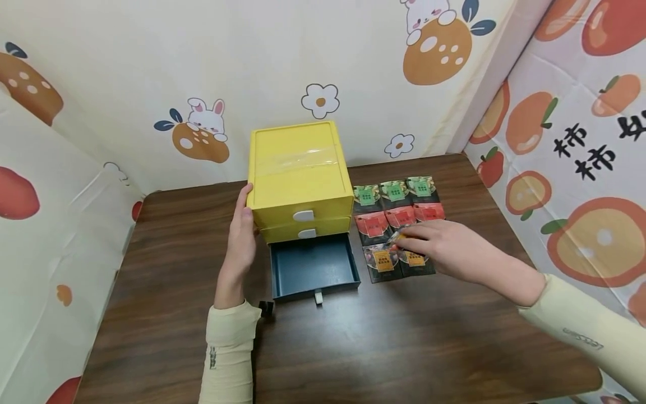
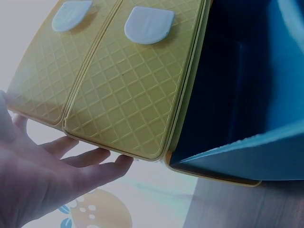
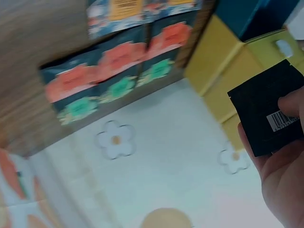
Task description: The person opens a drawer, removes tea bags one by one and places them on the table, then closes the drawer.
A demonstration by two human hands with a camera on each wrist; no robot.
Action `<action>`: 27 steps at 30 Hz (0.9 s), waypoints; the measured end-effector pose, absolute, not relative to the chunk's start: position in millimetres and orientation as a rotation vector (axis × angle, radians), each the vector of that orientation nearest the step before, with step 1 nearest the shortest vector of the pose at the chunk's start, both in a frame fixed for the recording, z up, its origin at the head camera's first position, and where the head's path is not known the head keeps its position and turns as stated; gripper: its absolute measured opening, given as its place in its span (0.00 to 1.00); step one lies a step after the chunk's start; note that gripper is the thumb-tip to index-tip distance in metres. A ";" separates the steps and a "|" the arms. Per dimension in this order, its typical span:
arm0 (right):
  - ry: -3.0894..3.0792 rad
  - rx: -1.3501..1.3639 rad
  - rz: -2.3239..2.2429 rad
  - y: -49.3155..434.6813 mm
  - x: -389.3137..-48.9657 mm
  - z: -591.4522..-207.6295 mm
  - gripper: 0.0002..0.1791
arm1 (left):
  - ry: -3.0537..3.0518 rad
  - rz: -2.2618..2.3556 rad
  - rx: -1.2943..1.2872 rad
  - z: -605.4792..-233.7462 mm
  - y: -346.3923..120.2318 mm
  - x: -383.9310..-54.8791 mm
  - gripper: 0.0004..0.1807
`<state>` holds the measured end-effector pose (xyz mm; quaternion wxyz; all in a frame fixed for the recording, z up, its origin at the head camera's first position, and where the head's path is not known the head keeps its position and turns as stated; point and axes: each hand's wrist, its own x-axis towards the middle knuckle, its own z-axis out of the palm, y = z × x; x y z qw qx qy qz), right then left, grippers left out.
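A yellow drawer box [image 1: 303,168] stands near the back of the table, its dark blue bottom drawer [image 1: 315,266] pulled out. My left hand [image 1: 241,241] rests against the box's left side, and the left wrist view shows the fingers [image 2: 88,159] extended along its edge. Between thumb and fingers, my right hand [image 1: 449,247] pinches a black sachet [image 3: 259,102], its barcode side showing in the right wrist view. Below that hand lie orange-labelled sachets [image 1: 382,262]. Behind them are a row of red-labelled sachets [image 1: 374,225] and a row of green-labelled ones [image 1: 367,197].
The box's two upper drawers are closed, each with a white tab [image 1: 303,215]. Patterned cloth [image 1: 277,62] hangs behind the wooden table [image 1: 166,303], with more along both sides. A small black object [image 1: 266,308] is beside the left cuff.
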<state>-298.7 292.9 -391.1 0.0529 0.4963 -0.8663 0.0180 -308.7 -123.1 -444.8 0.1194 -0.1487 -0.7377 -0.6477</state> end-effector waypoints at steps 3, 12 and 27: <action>-2.663 1.438 0.075 310.3 -300.2 -401.3 0.33 | -2.141 -1.892 -0.447 -446.6 -124.0 -308.9 0.28; -2.830 1.114 0.096 349.6 -296.7 -445.0 0.28 | -2.128 -1.902 -0.456 -445.1 -121.9 -309.2 0.28; -2.884 0.831 0.184 373.1 -302.6 -505.2 0.27 | -2.085 -1.938 -0.464 -444.4 -120.8 -311.3 0.29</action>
